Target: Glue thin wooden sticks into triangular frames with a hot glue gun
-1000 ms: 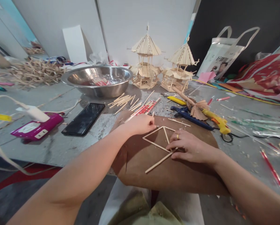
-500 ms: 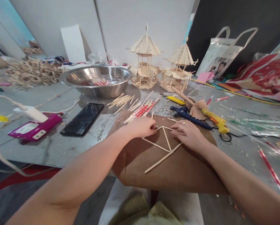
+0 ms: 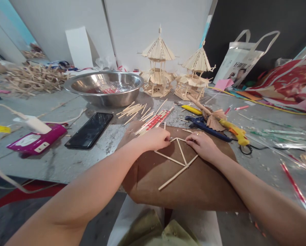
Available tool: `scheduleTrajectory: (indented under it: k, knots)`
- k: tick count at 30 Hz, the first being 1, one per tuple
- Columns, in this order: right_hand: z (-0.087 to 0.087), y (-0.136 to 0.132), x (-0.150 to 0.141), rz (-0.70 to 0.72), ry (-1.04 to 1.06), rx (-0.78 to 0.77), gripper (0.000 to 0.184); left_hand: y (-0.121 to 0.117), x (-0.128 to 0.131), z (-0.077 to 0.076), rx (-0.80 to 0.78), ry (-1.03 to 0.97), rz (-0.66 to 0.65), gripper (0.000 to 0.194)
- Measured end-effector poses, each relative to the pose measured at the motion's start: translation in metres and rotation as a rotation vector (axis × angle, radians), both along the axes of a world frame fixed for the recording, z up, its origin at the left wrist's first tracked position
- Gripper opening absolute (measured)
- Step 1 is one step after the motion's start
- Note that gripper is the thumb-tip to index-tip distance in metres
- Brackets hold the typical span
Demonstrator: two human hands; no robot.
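Note:
A flat frame of thin wooden sticks (image 3: 181, 152) lies on a brown board (image 3: 194, 191), its sticks joined in triangles with one longer stick slanting toward me. My left hand (image 3: 159, 139) is closed at the frame's left corner, a stick end poking up behind its fingers. At the right corner, my right hand (image 3: 203, 146), with a ring on one finger, pinches the end of the upper stick. Both hands cover parts of the frame's outer corners. Just beyond the left hand lie loose wooden sticks with red-and-white packaging (image 3: 156, 119).
Two stick pagoda models (image 3: 158, 73) stand at the back beside a steel basin (image 3: 104, 99). A phone (image 3: 90, 131) and purple power strip (image 3: 37, 138) lie left. On the right are a yellow-and-blue glue gun (image 3: 236, 131), a yellow cutter (image 3: 191, 109) and plastic wrappers (image 3: 283, 131).
My right hand has shifted slightly left, and its fingers have drawn together on the frame's upper right stick. My left hand stays at the left corner.

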State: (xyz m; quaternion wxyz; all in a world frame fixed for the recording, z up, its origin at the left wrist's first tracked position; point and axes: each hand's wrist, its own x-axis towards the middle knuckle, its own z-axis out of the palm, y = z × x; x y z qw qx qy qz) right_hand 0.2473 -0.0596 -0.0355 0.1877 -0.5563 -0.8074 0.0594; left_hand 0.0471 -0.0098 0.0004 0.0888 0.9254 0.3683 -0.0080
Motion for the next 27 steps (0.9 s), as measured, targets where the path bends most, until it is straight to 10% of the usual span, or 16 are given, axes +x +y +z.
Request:
scheduleTrajectory:
  k: [27]
  knots:
    - [0.0047,-0.0032,0.0003,-0.049,0.132,-0.04,0.016,-0.0042,0.0011,0.0059,0.024,-0.042,-0.004,0.017]
